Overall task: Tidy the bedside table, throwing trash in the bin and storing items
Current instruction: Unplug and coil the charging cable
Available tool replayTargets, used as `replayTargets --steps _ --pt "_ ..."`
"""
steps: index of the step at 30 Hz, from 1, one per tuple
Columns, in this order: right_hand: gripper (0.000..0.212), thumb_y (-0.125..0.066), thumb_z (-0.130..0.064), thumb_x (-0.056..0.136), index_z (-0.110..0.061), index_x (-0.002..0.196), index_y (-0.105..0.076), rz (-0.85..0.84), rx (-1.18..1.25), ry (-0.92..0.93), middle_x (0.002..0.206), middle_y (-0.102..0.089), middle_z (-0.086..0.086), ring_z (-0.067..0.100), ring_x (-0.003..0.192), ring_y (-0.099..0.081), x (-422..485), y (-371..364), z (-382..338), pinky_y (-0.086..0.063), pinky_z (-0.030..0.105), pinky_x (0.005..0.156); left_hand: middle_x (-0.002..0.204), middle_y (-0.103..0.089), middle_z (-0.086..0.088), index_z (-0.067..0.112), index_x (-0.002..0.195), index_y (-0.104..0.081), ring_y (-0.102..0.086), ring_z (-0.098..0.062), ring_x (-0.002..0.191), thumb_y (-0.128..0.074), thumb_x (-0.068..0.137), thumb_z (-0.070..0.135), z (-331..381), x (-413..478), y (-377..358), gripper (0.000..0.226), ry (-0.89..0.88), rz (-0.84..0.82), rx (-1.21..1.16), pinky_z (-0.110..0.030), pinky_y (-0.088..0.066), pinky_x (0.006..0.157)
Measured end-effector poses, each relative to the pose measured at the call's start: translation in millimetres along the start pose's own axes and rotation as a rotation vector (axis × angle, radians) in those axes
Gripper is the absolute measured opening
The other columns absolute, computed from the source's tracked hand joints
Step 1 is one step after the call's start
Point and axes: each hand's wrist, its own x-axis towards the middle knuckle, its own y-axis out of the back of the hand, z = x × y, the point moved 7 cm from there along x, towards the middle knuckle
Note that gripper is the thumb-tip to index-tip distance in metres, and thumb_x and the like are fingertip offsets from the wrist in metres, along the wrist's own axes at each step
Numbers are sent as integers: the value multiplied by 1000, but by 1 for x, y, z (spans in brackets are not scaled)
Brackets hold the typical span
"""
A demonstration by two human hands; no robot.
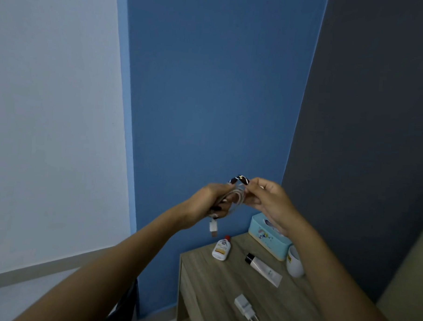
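Both hands are raised in front of the blue wall, above the wooden bedside table (207, 279). My left hand (210, 201) grips a coiled white charging cable (238, 196); its white USB plug (213, 227) dangles below the fist. My right hand (267, 199) pinches a dark patterned hair tie (239, 179) at the top of the coil. On the table lie a white charger adapter (245, 307), a white tube with a black cap (264, 268) and a small white bottle with a red cap (221, 248).
A light blue tissue box (267, 240) and a white mug (294, 261) stand at the table's back right, partly behind my right arm. A dark object (126, 304) sits on the floor left of the table. A beige surface (408, 285) borders the right.
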Motion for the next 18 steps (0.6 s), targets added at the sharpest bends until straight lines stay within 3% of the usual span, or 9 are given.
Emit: replayTargets --steps 5,9,12,15,18 --pt "14 -58 -18 93 -7 86 -60 164 53 -7 77 -71 16 27 70 -70 -1 5 0 -57 32 68 51 -31 10 14 68 -47 -26 -6 45 -31 103 30 1 5 11 42 -89 232 64 -20 -27 49" --pt "20 -66 -12 88 -12 101 -51 341 174 -30 71 -70 15 23 59 -67 -1 7 8 -56 29 56 57 -29 3 15 71 -41 -27 -7 47 -29 102 39 -1 6 7 41 -129 279 126 -24 -27 51" --pt "1 -63 -12 90 -11 91 -64 369 20 -5 69 -71 10 19 58 -68 -6 6 12 -55 26 56 56 -31 4 15 70 -41 -27 -8 47 -29 101 41 -4 6 5 42 -130 304 207 -26 -27 50" --pt "22 -53 -12 94 -15 88 -74 289 13 13 80 -74 10 21 73 -71 -9 1 13 -58 31 70 54 -34 8 16 69 -40 -28 -4 43 -29 102 38 -4 6 6 41 -145 319 286 -24 -27 50" --pt "13 -56 -25 88 -21 94 -66 297 -95 44 78 -74 6 28 78 -71 -10 4 13 -57 41 71 55 -37 7 17 66 -39 -33 -2 40 -28 103 36 -6 7 5 42 -139 316 378 -23 -29 52"
